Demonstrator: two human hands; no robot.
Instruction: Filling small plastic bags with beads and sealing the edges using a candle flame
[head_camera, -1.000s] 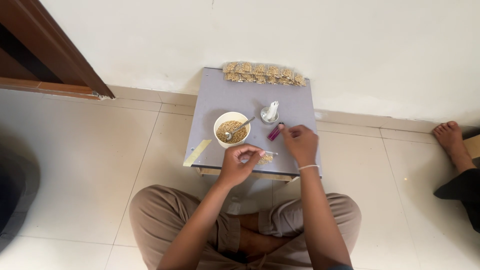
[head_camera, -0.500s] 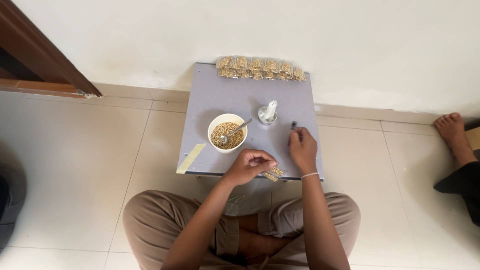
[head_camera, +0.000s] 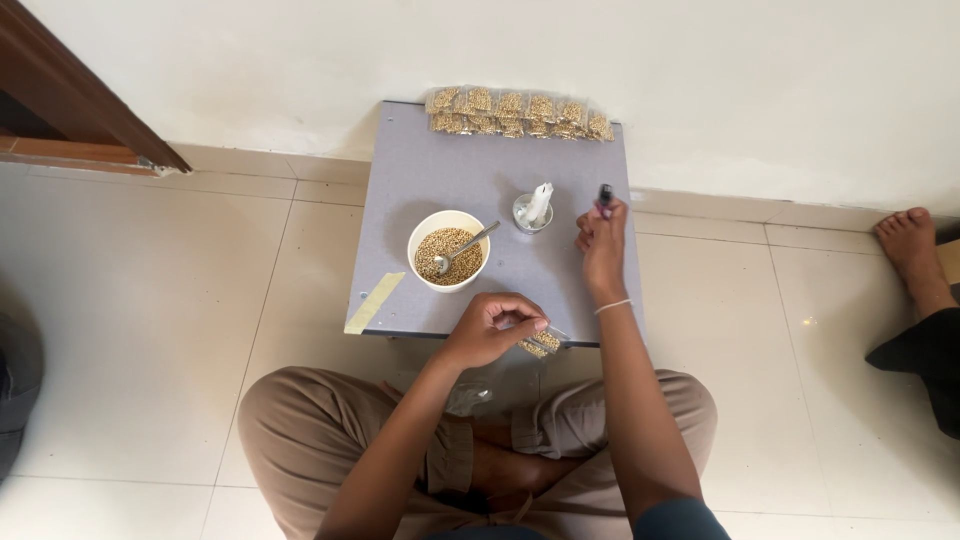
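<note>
A row of small clear packets (head_camera: 518, 113) filled with tan grain is laid along the far edge of the grey board (head_camera: 440, 165), against the wall. One more small packet (head_camera: 541, 343) of the same grain is pinched between the fingers of the left hand (head_camera: 493, 328), at the near edge of the board. A purple lighter (head_camera: 604, 198) is gripped upright in the closed right hand (head_camera: 602, 245), just right of a small round holder with a white candle (head_camera: 535, 208). A white bowl (head_camera: 447, 250) holding grain and a metal spoon (head_camera: 466, 247) stands left of the candle. A strip of yellow tape (head_camera: 374, 302) is stuck at the board's near left corner.
</note>
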